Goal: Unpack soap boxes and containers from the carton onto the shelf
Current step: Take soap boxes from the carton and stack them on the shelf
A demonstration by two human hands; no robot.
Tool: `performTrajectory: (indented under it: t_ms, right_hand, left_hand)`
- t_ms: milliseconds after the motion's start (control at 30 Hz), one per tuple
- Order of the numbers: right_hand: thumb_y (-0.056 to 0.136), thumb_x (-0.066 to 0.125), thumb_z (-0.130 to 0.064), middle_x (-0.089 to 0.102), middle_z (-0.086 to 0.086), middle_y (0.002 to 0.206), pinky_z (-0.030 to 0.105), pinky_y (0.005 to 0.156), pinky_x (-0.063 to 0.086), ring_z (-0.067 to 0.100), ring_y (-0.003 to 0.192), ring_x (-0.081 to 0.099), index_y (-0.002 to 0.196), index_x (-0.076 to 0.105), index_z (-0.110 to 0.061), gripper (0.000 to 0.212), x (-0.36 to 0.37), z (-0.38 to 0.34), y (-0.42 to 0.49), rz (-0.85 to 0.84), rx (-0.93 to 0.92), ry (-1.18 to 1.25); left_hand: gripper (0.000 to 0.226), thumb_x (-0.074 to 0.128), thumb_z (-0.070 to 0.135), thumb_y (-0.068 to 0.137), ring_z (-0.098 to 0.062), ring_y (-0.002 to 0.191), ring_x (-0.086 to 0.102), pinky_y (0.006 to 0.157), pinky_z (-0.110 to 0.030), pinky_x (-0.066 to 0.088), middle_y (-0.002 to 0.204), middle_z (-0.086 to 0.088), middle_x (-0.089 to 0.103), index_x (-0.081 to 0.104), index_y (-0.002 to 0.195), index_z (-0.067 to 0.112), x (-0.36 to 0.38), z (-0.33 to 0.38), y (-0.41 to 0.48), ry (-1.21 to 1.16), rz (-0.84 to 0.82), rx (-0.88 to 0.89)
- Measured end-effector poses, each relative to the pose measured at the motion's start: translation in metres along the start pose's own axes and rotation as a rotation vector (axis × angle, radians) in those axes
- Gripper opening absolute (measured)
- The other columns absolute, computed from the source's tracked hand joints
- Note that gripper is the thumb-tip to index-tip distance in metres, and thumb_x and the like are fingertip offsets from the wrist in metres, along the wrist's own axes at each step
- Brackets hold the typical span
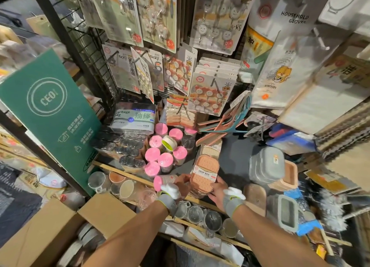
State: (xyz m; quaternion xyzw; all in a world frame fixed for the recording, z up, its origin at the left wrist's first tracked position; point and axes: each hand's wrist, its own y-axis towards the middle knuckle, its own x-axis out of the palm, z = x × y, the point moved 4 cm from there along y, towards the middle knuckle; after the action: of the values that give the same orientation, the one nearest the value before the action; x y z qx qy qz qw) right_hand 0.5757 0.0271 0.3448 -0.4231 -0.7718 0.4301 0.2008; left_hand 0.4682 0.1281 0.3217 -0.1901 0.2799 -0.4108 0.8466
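An orange soap box (204, 171) labelled "SOAP BOX" tops a short stack at the shelf's front edge (128, 176). My left hand (181, 183) grips its left side and my right hand (217, 190) grips its right side; both wrists wear rolled-down grey gloves. A beige soap box (210, 149) stands just behind the stack. Left of the stack, a pink-lidded container (163, 180) lies on its side against my left hand. The open cardboard carton (60, 222) sits at lower left, with round containers inside.
Several pink-lidded jars (160, 156) and dark-lidded jars (128, 150) crowd the shelf's left half. Grey lidded food containers (266, 166) stack at right. Hook packs (212, 92) hang above on wire grid. A green sign (50, 110) leans at left. Glass cups (196, 212) fill the shelf below.
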Motion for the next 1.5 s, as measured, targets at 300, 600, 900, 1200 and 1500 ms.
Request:
performTrajectory:
  t_ms: [300, 600, 900, 1200, 1500]
  right_hand:
    - [0.096, 0.037, 0.004, 0.053, 0.012, 0.136, 0.04, 0.104, 0.038, 0.03, 0.126, 0.048, 0.141, 0.038, -0.018, 0.051, -0.003, -0.001, -0.005, -0.029, 0.009, 0.045]
    - [0.095, 0.039, 0.004, 0.054, 0.015, 0.132, 0.034, 0.101, 0.039, 0.027, 0.119, 0.05, 0.134, 0.045, -0.01, 0.042, -0.001, 0.002, -0.01, -0.03, 0.015, 0.092]
    - [0.096, 0.038, 0.001, 0.052, 0.012, 0.135, 0.042, 0.105, 0.038, 0.028, 0.124, 0.046, 0.137, 0.043, -0.013, 0.043, -0.002, 0.005, -0.008, -0.007, 0.027, 0.014]
    - [0.096, 0.041, -0.003, 0.05, 0.008, 0.14, 0.043, 0.106, 0.037, 0.028, 0.13, 0.044, 0.147, 0.028, -0.025, 0.057, -0.005, 0.002, -0.013, -0.05, 0.002, -0.065]
    - [0.095, 0.046, -0.006, 0.051, 0.009, 0.137, 0.042, 0.103, 0.035, 0.029, 0.128, 0.043, 0.142, 0.036, -0.022, 0.051, -0.006, -0.004, -0.017, -0.029, -0.019, -0.027]
  left_hand:
    - [0.042, 0.063, -0.002, 0.084, -0.032, 0.109, 0.059, 0.078, -0.026, 0.043, 0.12, -0.024, 0.06, 0.047, 0.122, -0.01, 0.003, -0.003, -0.001, -0.2, 0.075, -0.047]
    - [0.044, 0.065, -0.002, 0.083, -0.018, 0.103, 0.054, 0.073, -0.014, 0.041, 0.119, -0.021, 0.06, 0.047, 0.122, -0.011, -0.001, -0.003, -0.001, -0.204, 0.077, 0.006]
    - [0.039, 0.06, -0.011, 0.083, -0.019, 0.101, 0.053, 0.066, -0.005, 0.047, 0.119, -0.028, 0.058, 0.046, 0.119, -0.018, 0.002, -0.005, -0.002, -0.271, 0.051, 0.046]
    - [0.035, 0.067, -0.007, 0.08, -0.011, 0.088, 0.059, 0.069, -0.013, 0.046, 0.104, -0.013, 0.057, 0.05, 0.111, -0.003, -0.001, -0.008, 0.004, -0.345, 0.04, -0.075]
    - [0.03, 0.072, 0.016, 0.077, -0.013, 0.062, 0.047, 0.056, -0.021, 0.037, 0.081, -0.013, 0.055, 0.059, 0.093, -0.005, -0.003, -0.017, 0.01, -0.243, -0.019, -0.053]
